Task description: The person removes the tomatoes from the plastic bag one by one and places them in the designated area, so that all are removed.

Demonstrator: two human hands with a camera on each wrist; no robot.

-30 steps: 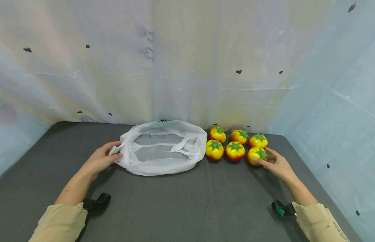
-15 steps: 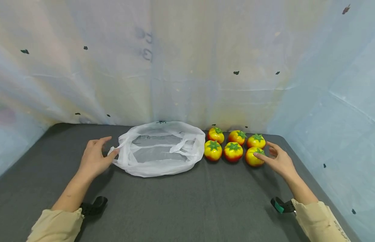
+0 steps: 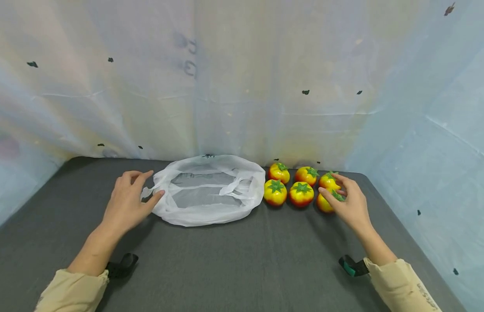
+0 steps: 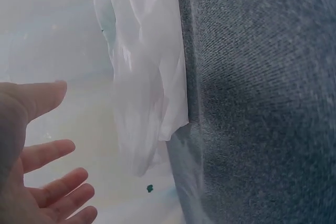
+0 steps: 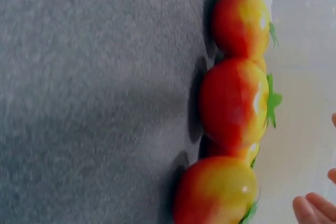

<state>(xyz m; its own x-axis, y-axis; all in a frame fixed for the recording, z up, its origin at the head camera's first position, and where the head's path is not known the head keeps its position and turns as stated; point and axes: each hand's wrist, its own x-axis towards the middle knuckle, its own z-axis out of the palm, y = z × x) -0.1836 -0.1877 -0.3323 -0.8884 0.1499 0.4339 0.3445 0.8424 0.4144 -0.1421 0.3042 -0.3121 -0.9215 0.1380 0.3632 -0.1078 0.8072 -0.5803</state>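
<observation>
A white plastic bag [image 3: 204,219] lies on the dark table with its mouth spread wide. Beside its left handle is my left hand [image 3: 128,201], thumb and fingers parted; the left wrist view shows a gap between that hand [image 4: 50,182] and the bag [image 4: 144,61]. Right of the bag, several yellow-red tomatoes with green leafy tops stand in two rows. My right hand [image 3: 351,206] hovers over the front right tomato [image 3: 323,203] with loosely bent fingers, partly covering it and the back right tomato [image 3: 326,181]. In the right wrist view, fingertips [image 5: 315,208] show apart from the tomatoes [image 5: 231,103].
The front middle tomato [image 3: 301,197] and front left tomato [image 3: 274,196] sit close to the bag's right side. Pale sheeting [image 3: 242,95] hangs behind the table [image 3: 226,268]. Black bands [image 3: 122,265] are strapped near both sleeve cuffs.
My left hand has let go of the bag's handle, its fingers spreading, then shifted slightly right. My right hand has come off the front right tomato and moved up and left over it.
</observation>
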